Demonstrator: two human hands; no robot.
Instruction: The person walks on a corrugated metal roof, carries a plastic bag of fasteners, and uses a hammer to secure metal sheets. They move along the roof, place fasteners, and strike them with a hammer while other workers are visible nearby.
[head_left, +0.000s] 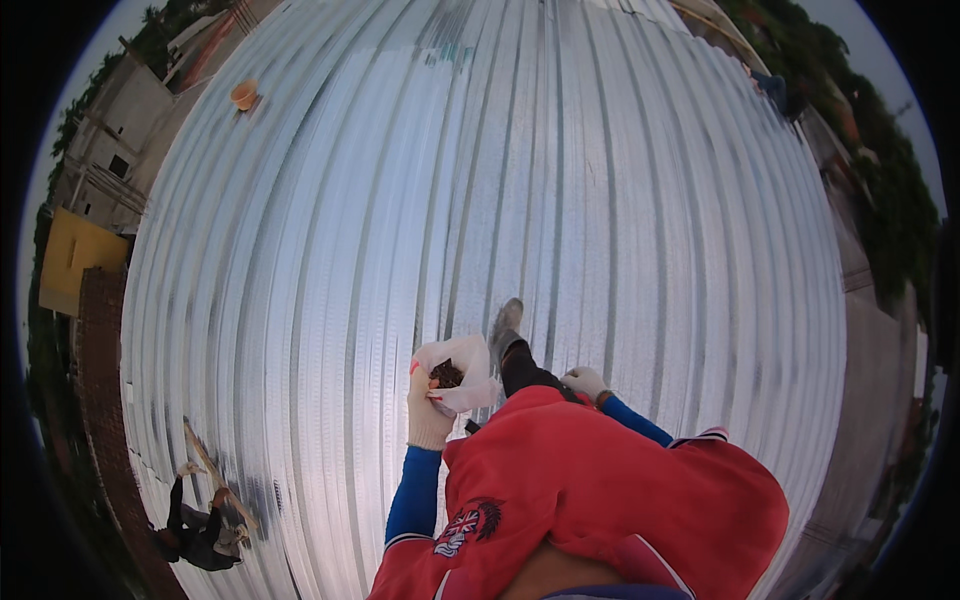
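My left hand [428, 408], in a white knitted glove, is closed round the side of a white plastic bag [470, 362]. The bag's mouth gapes upward, and a clump of small dark pieces [446, 374] shows inside; they are too small to name. My right hand [585, 381], also gloved in white, hangs low beside my right thigh, over the metal roof. Its fingers are too indistinct to tell whether they are curled round anything. One grey shoe [510, 316] of mine is stepped forward onto the ribbed roof sheets [600, 200].
Down at the left edge, a person [205, 535] in dark clothes crouches by a wooden plank [215, 470]. An orange bucket [244, 95] stands at the far left. Another person [770, 88] is at the far right edge. A brick wall [103, 370] borders the left side.
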